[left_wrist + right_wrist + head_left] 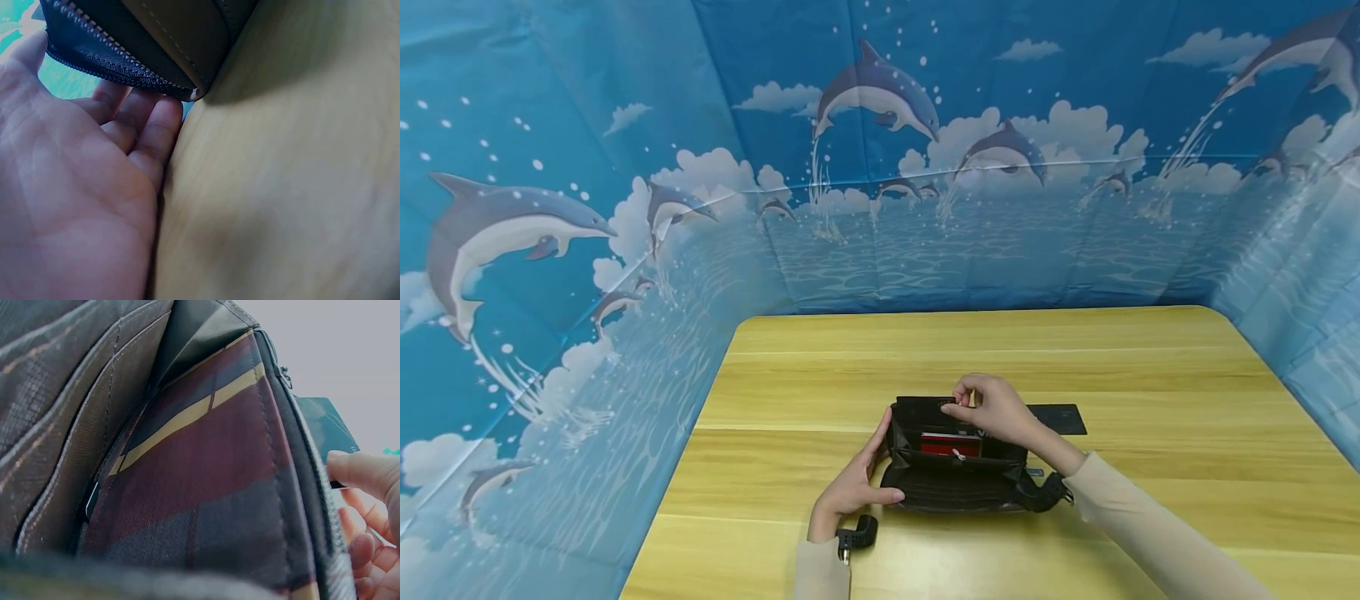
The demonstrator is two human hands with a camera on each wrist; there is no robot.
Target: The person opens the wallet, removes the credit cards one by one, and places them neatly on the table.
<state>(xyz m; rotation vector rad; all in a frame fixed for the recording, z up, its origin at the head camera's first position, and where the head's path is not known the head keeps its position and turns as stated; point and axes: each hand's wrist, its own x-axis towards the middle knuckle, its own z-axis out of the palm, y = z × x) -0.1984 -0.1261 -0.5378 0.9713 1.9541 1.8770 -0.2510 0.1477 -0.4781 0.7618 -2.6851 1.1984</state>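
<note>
- Centrally, low in the head view, an open black zip-around wallet with a textured surface (pixel 955 483) sits on the pale yellow wood-grain table (pixel 752 475).
- The left hand (pixel 847 487) holds the wallet's left end, thumb on the near edge and fingers reaching up its side; its grip is parted by the wallet's width.
- The right hand (pixel 997 408) is at the wallet's far edge, thumb and finger nearly closed, pinching a thin dark card with rounded corners (pixel 322 425), seen at the right of the right wrist view.
- Inside the wallet, near its middle, stands a flat red rectangular piece with a pale top edge (pixel 947 447).
- Right of the wallet, partly behind the right forearm, lies a flat black rectangular piece (pixel 1063 419).
- A blue dolphin-and-sea printed backdrop (pixel 925 258) fills the upper frame.
</note>
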